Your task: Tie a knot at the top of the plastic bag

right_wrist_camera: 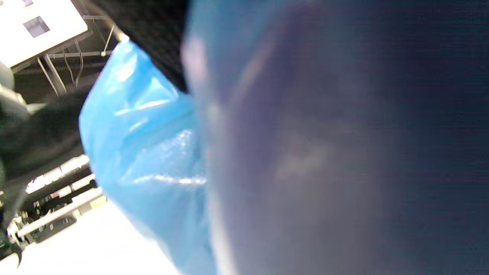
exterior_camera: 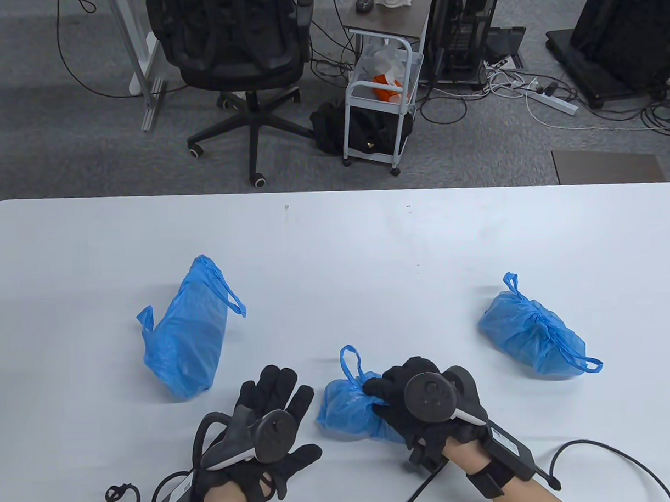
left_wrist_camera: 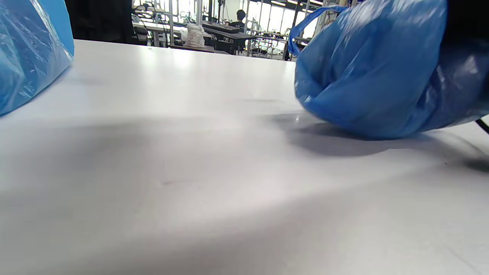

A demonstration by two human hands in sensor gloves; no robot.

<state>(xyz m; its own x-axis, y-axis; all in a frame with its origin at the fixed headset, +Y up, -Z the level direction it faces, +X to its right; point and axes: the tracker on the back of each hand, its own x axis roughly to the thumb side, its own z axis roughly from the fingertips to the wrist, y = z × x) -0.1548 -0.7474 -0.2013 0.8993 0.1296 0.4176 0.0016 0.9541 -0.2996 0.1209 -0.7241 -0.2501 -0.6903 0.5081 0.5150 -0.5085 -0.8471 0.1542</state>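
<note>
Three blue plastic bags lie on the white table. My right hand grips the middle bag from above near the front edge; one handle loop sticks up. That bag fills the right wrist view and shows at the right of the left wrist view. My left hand lies flat with spread fingers just left of that bag, holding nothing. An untied bag lies at the left, also seen in the left wrist view. A knotted bag lies at the right.
Black cables trail from both wrists over the table's front edge. Beyond the far edge stand an office chair and a white cart on the floor.
</note>
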